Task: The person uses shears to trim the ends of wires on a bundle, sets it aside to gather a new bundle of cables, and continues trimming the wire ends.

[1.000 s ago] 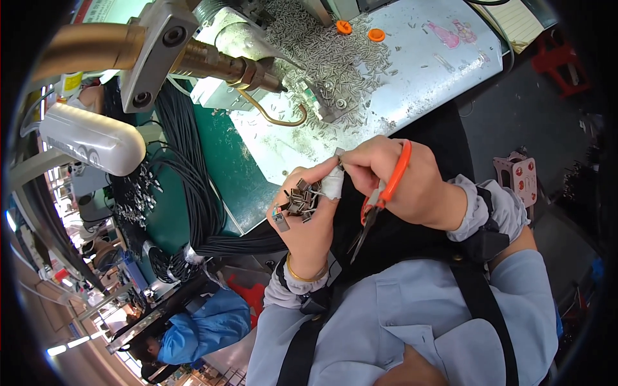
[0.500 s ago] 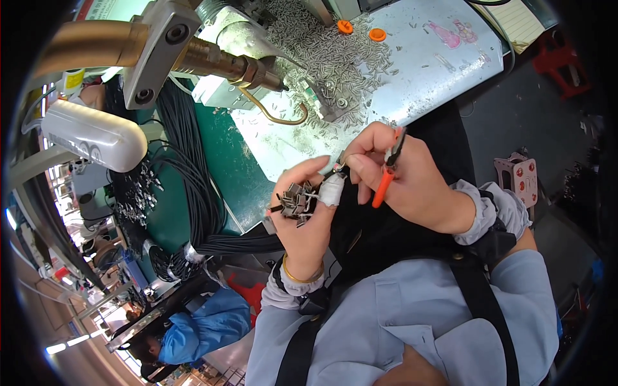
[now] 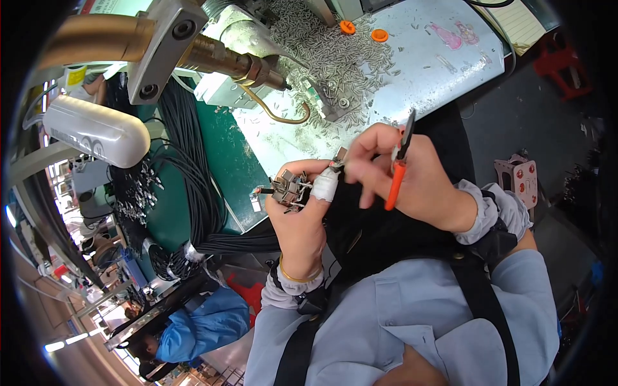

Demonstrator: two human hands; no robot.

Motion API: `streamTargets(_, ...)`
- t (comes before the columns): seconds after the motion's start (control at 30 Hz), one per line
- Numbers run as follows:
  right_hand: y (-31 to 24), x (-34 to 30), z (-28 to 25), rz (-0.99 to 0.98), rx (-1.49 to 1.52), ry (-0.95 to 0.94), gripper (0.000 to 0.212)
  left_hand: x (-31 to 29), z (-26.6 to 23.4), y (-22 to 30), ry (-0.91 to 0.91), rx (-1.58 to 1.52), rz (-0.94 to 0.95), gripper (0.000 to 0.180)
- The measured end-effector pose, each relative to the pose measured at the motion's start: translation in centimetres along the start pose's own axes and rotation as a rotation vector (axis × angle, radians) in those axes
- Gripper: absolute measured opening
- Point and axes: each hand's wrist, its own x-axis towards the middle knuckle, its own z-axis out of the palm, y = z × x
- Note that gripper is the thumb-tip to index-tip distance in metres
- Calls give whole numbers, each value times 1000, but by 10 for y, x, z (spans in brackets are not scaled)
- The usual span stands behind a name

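Observation:
My left hand [image 3: 297,228] is closed around a bunch of small silver metal connectors [image 3: 291,188], some with short dark cable ends. White tape [image 3: 324,185] wraps its thumb. One more connector [image 3: 340,154] sticks up between thumb and forefinger. Close beside it, my right hand [image 3: 421,180] has its fingertips near that piece, slightly blurred; whether they touch it I cannot tell. Tucked in the right palm is an orange-handled hand tool [image 3: 397,180] with a dark pointed tip, its exact kind unclear. Both hands are above the dark cloth on my lap.
A machine with a brass-coloured cylinder [image 3: 215,62] stands over a white board [image 3: 421,83] strewn with small metal pins [image 3: 341,51]. Two orange rings [image 3: 380,35] lie there. Black cable bundles [image 3: 183,154] cross the green mat [image 3: 225,167]. Another person in blue [image 3: 203,325] is lower left.
The right hand has shifted slightly right, with its fingers spreading a little and the tool turning more upright. The connectors in the left hand have tilted, and one now stands up at its fingertips.

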Motion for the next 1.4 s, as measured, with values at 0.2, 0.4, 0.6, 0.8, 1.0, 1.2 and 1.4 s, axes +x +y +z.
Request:
streamTargets(0.2, -2, -2, -10, -90, -788, -124, 28, -1, 2, 2, 49, 52, 53, 16)
streamTargets(0.4, 12, -4, -2, -149, -935, -4, 34, 6, 7, 5, 75, 141, 98, 14)
streamTargets(0.6, 4, 6, -17, 168, -481, -97, 32, 46, -11, 5, -95, -180, -223, 13)
streamTargets(0.8, -7, 40, -11, 138, -133, 177, 28, 78, -7, 12, -114, -237, -300, 16)
streamTargets(1.0, 1, 75, -15, 24, -348, 74, 22, 90, -16, 13, -179, -257, -334, 17)
streamTargets(1.2, 5, 79, -12, -78, -406, 94, 18, 91, -17, 16, -178, -205, -311, 19)
streamTargets(1.4, 8, 80, -12, -98, -400, 90, 17, 88, -16, 15, -160, -185, -280, 19)
